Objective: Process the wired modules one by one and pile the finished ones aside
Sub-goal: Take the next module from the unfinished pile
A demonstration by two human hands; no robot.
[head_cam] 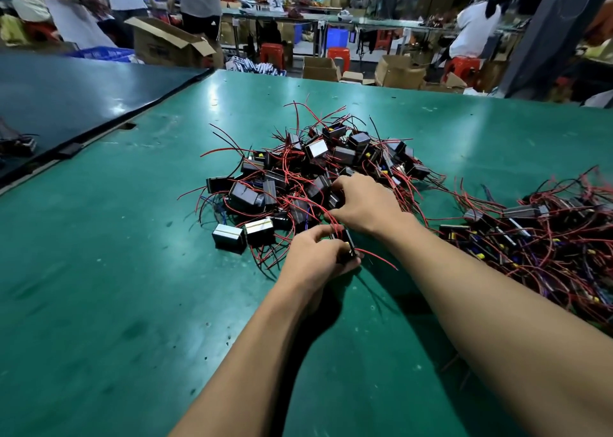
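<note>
Neighbouring table (83,95): dark-topped, at far left, butted against the green one along a black edge strip.
Green table (116,270): worn green mat; both forearms reach across it from the near edge.
Loose modules (229,237): two black blocks with pale tops, lying side by side at the near-left edge of the heap.
Central heap (315,164): black wired modules tangled in red and black leads, in the middle of the green table.
Left hand (318,257): fingers and thumb curled round one module, just in front of the heap.
Held module (346,242): small black block with a yellow spot, at the left hand's fingertips, red leads trailing right over the mat.
Right hand (368,204): just beyond the left hand, palm down on the near edge of the heap, fingers bent into the modules and wires. Whether they pinch anything cannot be told, since the hand hides them.
Right heap (547,234): a flatter spread of modules with red leads and yellow bits, apart from the central heap.
Background: cardboard boxes (172,43), red stools (338,55) and people at other benches.
</note>
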